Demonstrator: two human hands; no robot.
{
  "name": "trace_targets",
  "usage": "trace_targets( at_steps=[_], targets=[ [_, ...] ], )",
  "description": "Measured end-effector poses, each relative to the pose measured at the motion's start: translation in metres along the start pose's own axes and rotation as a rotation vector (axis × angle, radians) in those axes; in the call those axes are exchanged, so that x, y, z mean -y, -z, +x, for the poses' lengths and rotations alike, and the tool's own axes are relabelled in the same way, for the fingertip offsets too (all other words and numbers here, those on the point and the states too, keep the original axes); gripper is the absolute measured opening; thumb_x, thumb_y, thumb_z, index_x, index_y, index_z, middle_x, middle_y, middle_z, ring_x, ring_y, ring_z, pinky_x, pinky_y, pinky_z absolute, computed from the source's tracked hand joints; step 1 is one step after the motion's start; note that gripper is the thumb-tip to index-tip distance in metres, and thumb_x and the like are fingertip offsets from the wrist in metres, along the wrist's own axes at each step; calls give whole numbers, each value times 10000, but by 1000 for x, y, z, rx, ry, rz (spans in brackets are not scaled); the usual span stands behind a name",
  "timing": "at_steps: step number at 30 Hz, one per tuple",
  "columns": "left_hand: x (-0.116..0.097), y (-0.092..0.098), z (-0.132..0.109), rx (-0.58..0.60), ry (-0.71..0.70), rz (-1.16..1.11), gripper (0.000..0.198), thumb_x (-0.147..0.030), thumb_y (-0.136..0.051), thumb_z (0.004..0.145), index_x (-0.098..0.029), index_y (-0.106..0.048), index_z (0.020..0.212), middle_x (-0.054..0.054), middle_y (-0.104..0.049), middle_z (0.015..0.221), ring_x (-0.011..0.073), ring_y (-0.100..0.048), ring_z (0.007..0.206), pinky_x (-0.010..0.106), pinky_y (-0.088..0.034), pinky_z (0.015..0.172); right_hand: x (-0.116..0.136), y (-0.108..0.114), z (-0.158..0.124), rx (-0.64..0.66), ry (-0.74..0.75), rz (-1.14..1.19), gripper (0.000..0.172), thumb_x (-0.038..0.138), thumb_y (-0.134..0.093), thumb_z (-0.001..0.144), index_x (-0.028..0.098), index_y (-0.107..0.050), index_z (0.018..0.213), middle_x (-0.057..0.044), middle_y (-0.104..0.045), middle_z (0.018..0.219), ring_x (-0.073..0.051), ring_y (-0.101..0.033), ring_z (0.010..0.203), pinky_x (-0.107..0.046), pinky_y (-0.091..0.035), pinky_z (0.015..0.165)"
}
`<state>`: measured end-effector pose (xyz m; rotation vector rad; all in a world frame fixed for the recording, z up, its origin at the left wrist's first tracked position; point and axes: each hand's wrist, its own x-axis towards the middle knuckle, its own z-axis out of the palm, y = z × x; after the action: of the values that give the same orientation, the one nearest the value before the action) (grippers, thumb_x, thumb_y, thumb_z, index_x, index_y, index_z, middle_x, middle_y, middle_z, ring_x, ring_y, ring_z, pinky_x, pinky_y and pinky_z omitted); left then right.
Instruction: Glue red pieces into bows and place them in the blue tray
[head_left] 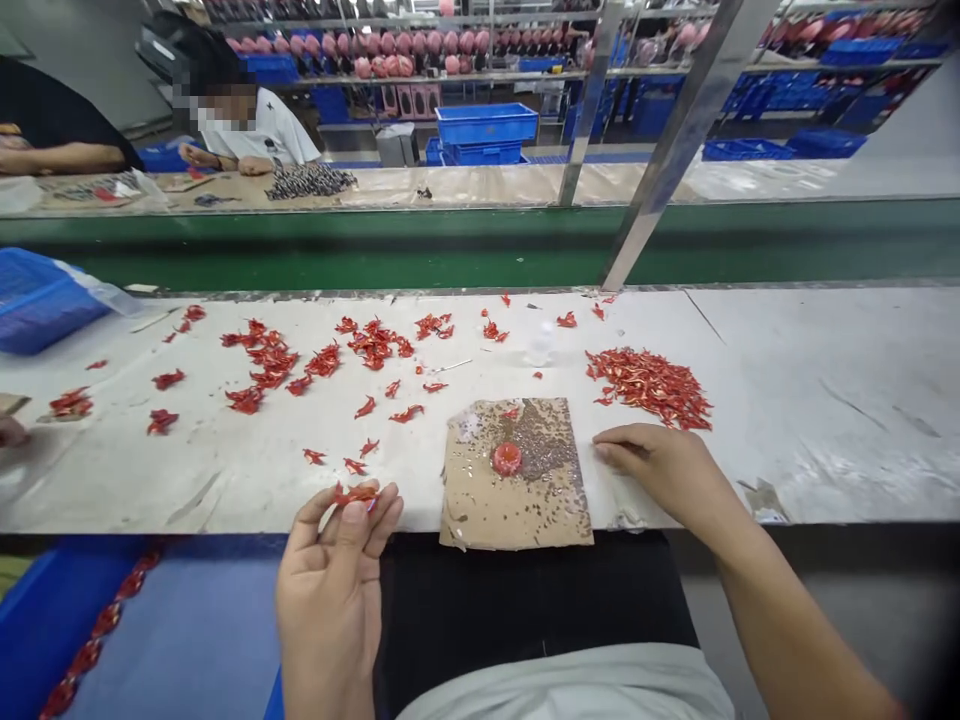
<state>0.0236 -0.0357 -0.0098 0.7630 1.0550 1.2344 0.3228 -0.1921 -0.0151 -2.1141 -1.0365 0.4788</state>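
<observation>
My left hand (pixel 334 590) is raised above the table's front edge, pinching a small red fabric petal (pixel 355 494) at the fingertips. My right hand (pixel 660 470) rests on the white work surface (pixel 825 400), holding nothing. Its fingertips lie just right of a glitter-flecked cardboard sheet (pixel 472 510), which carries a round red blob (pixel 507 459). Beyond those fingers is a heap of red petals (pixel 649 388). Several more clusters (pixel 373 343) lie scattered leftward across the table.
A blue plastic crate (pixel 45 300) sits at the far left, near a hand (pixel 10 432) at the left edge. A green channel (pixel 480 250) and steel post (pixel 675 140) lie beyond the table. A co-worker (pixel 255 125) sits across it. A red floral strand (pixel 97 630) lies lower left.
</observation>
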Motion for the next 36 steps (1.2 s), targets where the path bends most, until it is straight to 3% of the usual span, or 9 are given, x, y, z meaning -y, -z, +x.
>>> trace_targets(
  at_steps=[3,5,9,14,17,22,28,32,36],
  targets=[
    [5,7,-2,11,44,-85,472,-434,-964,591,-209,-731,933,23,-765,918,129,-719,693,199,-622,650,31,-15,-1,128,-62,293,212,415,-686,904,248,-791,980,-33,-781,864,-214,-728,734,-334,-596,684],
    [10,8,-4,60,84,-133,522,-490,-963,554,-202,-749,934,27,-769,890,118,-704,643,186,-611,602,52,-27,0,157,21,334,194,411,-684,921,257,-788,975,-24,-768,893,-192,-705,762,-310,-569,703],
    [16,3,-10,146,104,-162,465,-496,-939,600,-214,-763,926,20,-770,856,156,-735,665,320,-663,746,76,-46,8,140,173,267,127,322,-676,945,279,-792,919,-10,-743,975,-179,-681,894,-305,-516,813],
    [16,-1,-15,244,123,-152,393,-505,-880,703,-210,-753,930,25,-770,866,257,-775,812,455,-642,883,78,-51,15,167,186,176,123,276,-677,947,273,-798,921,-8,-716,934,-161,-650,822,-299,-480,734],
    [17,-1,-13,159,166,-159,418,-471,-925,648,-200,-756,917,31,-778,849,248,-775,784,409,-656,838,77,-51,13,163,170,192,113,286,-685,946,273,-797,930,-8,-706,923,-156,-638,784,-295,-469,684],
    [16,-2,-8,-30,283,-172,513,-401,-1004,489,-204,-768,900,6,-775,835,201,-768,757,211,-637,639,74,-56,8,119,220,195,106,272,-691,948,275,-797,948,-18,-693,909,-153,-627,752,-293,-470,640],
    [16,-7,-8,-61,267,-211,546,-450,-991,506,-212,-785,952,23,-767,862,149,-727,681,154,-566,526,58,-62,1,3,578,97,148,192,-659,964,229,-781,1039,-46,-629,898,-165,-611,797,-312,-508,700],
    [25,-16,-19,50,336,-184,475,-437,-971,570,-191,-796,937,72,-768,886,161,-716,692,174,-549,519,63,-59,-12,34,652,130,154,153,-654,960,233,-759,1039,-64,-634,972,-185,-625,888,-337,-534,774],
    [30,-32,-39,287,439,-153,476,-470,-934,635,-162,-807,974,86,-745,819,146,-679,672,179,-526,512,85,-56,-24,164,680,467,134,152,-638,977,246,-707,1042,-68,-698,1174,-232,-628,1205,-445,-484,1087]
  ],
)
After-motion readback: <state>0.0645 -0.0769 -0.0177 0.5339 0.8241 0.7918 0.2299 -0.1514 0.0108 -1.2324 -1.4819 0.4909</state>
